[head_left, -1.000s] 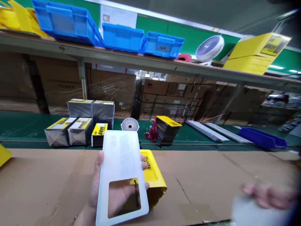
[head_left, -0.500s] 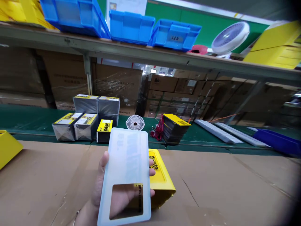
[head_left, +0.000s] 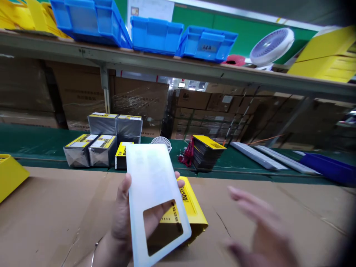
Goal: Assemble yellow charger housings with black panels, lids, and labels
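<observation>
My left hand [head_left: 122, 213] grips a thin, whitish flat panel [head_left: 151, 174] with rounded corners and a rectangular cut-out at its lower end. The thumb presses on the left edge and fingertips curl round the right edge. Through the cut-out I see part of my fingers and yellow and dark surfaces with black print. Behind the panel, a yellow box [head_left: 194, 205] with a QR code stands on the cardboard-covered worktop [head_left: 63, 207]. To the right is my right hand [head_left: 261, 230], blurred by motion, its thumb and fingers apart with nothing between them.
Wrapped dark stacks with yellow tops [head_left: 101, 148] stand at the back left, near a small white fan [head_left: 162, 142]. Right of it are red cords [head_left: 188, 154] and a dark stack of cards [head_left: 207, 154]. Blue bins [head_left: 157, 35] line the shelf above. A yellow piece [head_left: 12, 176] lies left.
The panel has tilted, its lower end swinging to the right in my left hand. My right hand has come into view from the lower right.
</observation>
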### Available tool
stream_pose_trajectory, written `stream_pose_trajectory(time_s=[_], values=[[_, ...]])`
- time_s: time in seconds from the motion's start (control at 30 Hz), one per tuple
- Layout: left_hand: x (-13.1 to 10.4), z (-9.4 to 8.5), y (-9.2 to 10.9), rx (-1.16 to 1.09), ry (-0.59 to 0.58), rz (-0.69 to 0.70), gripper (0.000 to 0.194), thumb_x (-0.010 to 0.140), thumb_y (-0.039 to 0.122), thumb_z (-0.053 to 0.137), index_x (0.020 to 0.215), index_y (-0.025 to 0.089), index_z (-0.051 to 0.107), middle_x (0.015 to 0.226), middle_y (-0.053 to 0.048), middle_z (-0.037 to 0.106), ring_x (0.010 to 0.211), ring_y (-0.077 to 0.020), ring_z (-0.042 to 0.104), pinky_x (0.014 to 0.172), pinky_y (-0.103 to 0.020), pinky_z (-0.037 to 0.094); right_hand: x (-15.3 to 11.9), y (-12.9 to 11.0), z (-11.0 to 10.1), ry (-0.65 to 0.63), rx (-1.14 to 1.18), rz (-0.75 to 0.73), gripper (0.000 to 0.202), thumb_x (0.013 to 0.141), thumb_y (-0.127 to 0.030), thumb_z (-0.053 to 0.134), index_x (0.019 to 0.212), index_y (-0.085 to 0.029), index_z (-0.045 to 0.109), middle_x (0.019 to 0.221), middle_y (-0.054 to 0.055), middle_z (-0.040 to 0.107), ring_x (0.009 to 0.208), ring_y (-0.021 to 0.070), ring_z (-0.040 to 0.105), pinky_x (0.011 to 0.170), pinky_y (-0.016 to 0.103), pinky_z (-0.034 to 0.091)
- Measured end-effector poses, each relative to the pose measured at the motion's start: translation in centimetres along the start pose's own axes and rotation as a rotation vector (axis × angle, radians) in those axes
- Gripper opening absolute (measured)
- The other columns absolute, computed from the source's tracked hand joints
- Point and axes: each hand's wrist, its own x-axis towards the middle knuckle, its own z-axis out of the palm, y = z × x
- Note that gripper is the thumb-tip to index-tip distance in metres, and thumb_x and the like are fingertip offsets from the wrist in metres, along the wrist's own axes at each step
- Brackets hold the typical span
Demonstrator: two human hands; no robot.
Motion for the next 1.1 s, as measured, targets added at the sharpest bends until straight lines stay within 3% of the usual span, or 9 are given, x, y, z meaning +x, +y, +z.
stream_pose_trajectory(time_s=[0.1,0.17,0.3,0.4,0.47,0.53,0.6,0.77,1.1], values=[[-0.6,-0.4,-0.7,0.083,0.041,-0.025,0.078,0.078,0.072,0.042,0.126,0.011,0.053,0.129,-0.016,0.057,0.132,-0.0348,0.039,0.113,-0.046,0.023,-0.2,-3.4,5.0,-0.276,0.01,-0.329,0.074,0.074,-0.021,0.071,0.141,-0.022,0.04,0.138,0.016,0.048,0.126,0.0379,0.045,0.097,0.055,0.048],[-0.9,-1.4,-0.6,0.263,0.052,-0.079,0.088,0.07,0.074,0.053,0.133,0.013,0.045,0.135,-0.018,0.05,0.134,-0.0376,0.034,0.112,-0.05,0.023,-0.1,-4.5,6.9,-0.251,0.103,-0.276,0.065,0.08,-0.012,0.059,0.141,-0.02,0.038,0.136,0.016,0.049,0.126,0.0341,0.047,0.096,0.053,0.049],[-0.3,-3.1,1.7,1.1,0.162,0.259,0.128,0.052,0.06,0.08,0.145,0.041,-0.005,0.155,-0.01,0.013,0.142,-0.0381,0.012,0.112,-0.059,0.01,0.6,-4.2,7.3,-0.084,0.335,0.323,0.033,0.089,-0.016,0.051,0.121,-0.024,0.056,0.113,0.007,0.066,0.107,0.0205,0.062,0.088,0.034,0.056],[0.7,-2.9,4.1,1.909,0.001,0.452,0.122,0.045,0.043,0.089,0.144,0.043,0.018,0.158,-0.002,-0.001,0.141,-0.0403,-0.009,0.109,-0.06,-0.013,1.3,-3.2,6.6,-0.075,0.67,0.746,0.024,0.09,-0.03,0.055,0.113,-0.024,0.057,0.094,0.004,0.07,0.085,0.0164,0.068,0.079,0.03,0.058],[1.2,-2.4,5.2,2.149,-0.187,0.306,0.1,0.048,0.038,0.087,0.137,0.039,0.041,0.154,-0.005,0.02,0.139,-0.0435,0.009,0.11,-0.063,-0.004,1.5,-2.7,6.3,-0.165,0.866,0.944,0.036,0.089,-0.036,0.057,0.121,-0.022,0.051,0.095,0.006,0.07,0.078,0.0162,0.068,0.077,0.032,0.058],[1.4,-2.2,5.6,2.191,-0.226,0.116,0.083,0.054,0.035,0.081,0.131,0.036,0.049,0.144,-0.009,0.037,0.131,-0.0414,0.028,0.108,-0.063,0.019,1.2,-2.1,6.1,-0.223,0.898,1.04,0.05,0.089,-0.041,0.055,0.133,-0.023,0.041,0.11,0.01,0.067,0.089,0.02,0.068,0.082,0.038,0.057],[1.3,-2.5,5.5,2.198,-0.163,0.007,0.075,0.058,0.036,0.077,0.128,0.035,0.052,0.138,-0.009,0.04,0.126,-0.0387,0.034,0.102,-0.06,0.032,0.4,-1.2,5.9,-0.262,0.691,0.968,0.059,0.088,-0.043,0.055,0.14,-0.025,0.034,0.132,0.013,0.054,0.114,0.025,0.058,0.094,0.046,0.05],[1.2,-4.4,4.6,2.218,-0.021,-0.18,0.068,0.059,0.045,0.076,0.123,0.037,0.054,0.141,-0.005,0.036,0.132,-0.033,0.028,0.108,-0.055,0.029,-2.5,1.2,5.2,-0.584,0.099,0.658,0.044,0.087,-0.046,0.054,0.129,-0.033,0.053,0.151,0.003,0.03,0.139,0.0248,0.029,0.115,0.049,0.023],[1.7,-5.4,3.5,2.139,0.07,-0.266,0.068,0.055,0.049,0.078,0.118,0.037,0.057,0.142,-0.004,0.035,0.134,-0.0282,0.028,0.111,-0.048,0.027,-4.2,4.6,4.7,-0.516,0.372,0.784,0.042,0.073,-0.044,0.073,0.113,-0.033,0.066,0.139,0.002,0.049,0.131,0.0248,0.042,0.113,0.045,0.032]])
